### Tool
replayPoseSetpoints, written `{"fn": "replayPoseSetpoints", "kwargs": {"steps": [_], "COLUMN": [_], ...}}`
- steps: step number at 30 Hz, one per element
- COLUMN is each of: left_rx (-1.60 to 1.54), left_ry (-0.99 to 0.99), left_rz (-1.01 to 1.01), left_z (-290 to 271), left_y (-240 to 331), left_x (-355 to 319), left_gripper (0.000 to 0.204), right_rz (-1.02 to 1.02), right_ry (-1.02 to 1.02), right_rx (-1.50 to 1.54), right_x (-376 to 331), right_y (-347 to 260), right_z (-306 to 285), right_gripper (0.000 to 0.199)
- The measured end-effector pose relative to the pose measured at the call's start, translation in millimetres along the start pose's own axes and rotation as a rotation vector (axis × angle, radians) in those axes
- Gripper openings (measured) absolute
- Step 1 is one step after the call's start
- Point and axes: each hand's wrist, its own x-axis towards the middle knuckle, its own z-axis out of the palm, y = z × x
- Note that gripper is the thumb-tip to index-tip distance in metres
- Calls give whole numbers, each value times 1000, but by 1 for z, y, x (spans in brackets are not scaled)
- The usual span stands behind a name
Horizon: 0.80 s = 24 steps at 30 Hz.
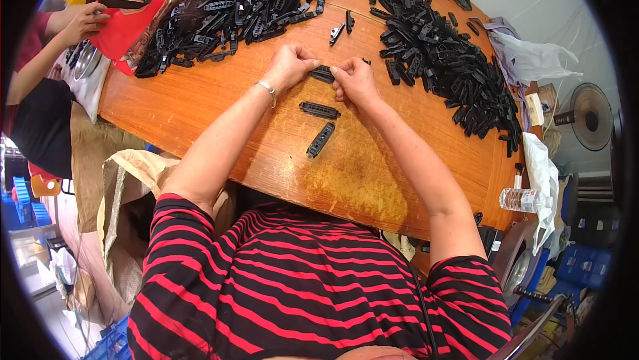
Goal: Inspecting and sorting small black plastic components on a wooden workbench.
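Observation:
Between my two hands is a slotted black plastic part (pixel 322 74), lying at or just above the wooden table (pixel 266 153). My left hand (pixel 291 67), with a bracelet at the wrist, pinches its left end between thumb and fingers. At the other end, my right hand (pixel 357 83) grips it with thumb and curled fingers. Closer to me lie two more loose parts of this kind: a crosswise black plastic part (pixel 319 109) and a slanted black plastic part (pixel 321 139). Beyond my hands rests a small part with a silvery piece (pixel 337 33), beside a narrow black part (pixel 349 21).
One large heap of black parts (pixel 259 7) covers the far left; another heap (pixel 439 60) runs down the right. At the left edge, another person's hand (pixel 85 23) holds a red bag (pixel 136 17). A plastic bottle (pixel 522 199) and a fan (pixel 589 117) are at the right.

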Motion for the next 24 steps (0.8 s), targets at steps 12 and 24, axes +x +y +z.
{"fn": "replayPoseSetpoints", "kwargs": {"steps": [12,24], "left_rx": [93,290], "left_ry": [-100,-338], "left_rz": [52,11], "left_z": [-3,-16], "left_y": [2,27], "left_x": [6,-4], "left_gripper": [17,17], "right_rz": [97,110], "right_ry": [-100,-290], "right_rx": [-235,-502], "right_x": [11,-11], "right_y": [-4,-11], "right_z": [-7,-32], "right_gripper": [20,23]}}
